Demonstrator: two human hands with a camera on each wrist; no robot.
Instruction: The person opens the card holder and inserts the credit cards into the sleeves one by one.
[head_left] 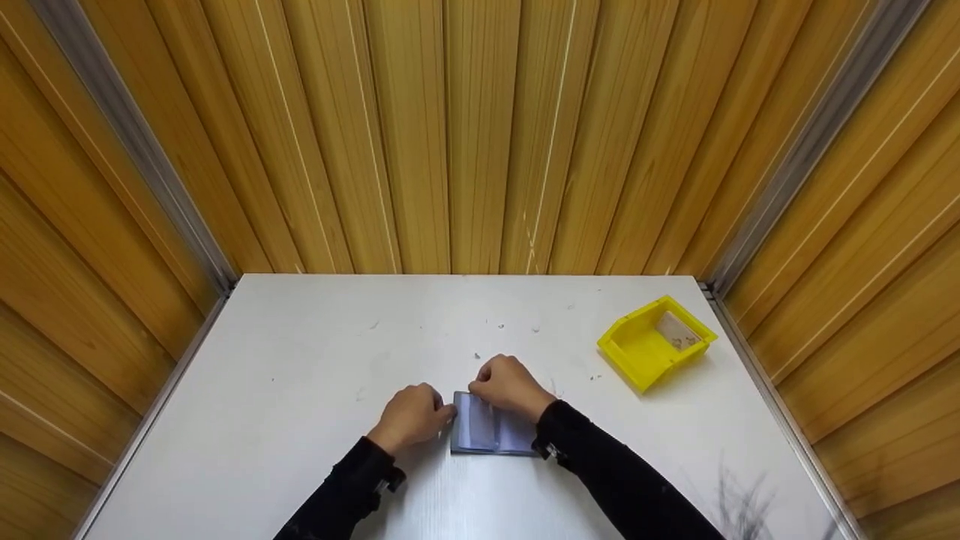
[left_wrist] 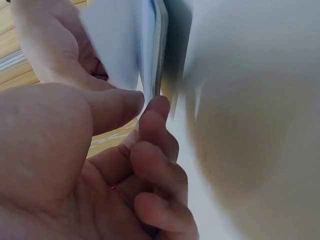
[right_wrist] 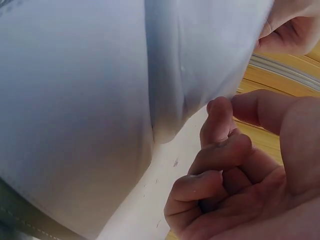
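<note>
A small card holder (head_left: 517,435) with a dark stitched cover lies open on the white table, its pale, see-through plastic pages showing. At its left edge is my left hand (head_left: 415,416). In the left wrist view, that thumb and index finger (left_wrist: 160,107) pinch the cover's edge together with pages. My right hand (head_left: 510,384) is over the far edge of the holder. Its thumb and index fingertip pinch the corner of one plastic page (right_wrist: 215,55), which stands lifted and bent in the right wrist view. The remaining right fingers are curled beneath.
A yellow plastic bin (head_left: 645,349) stands at the right rear of the white table (head_left: 315,337), with a pale label inside it. Small dark scraps and marks dot the tabletop. Wood-patterned walls (head_left: 480,135) enclose the back and both sides.
</note>
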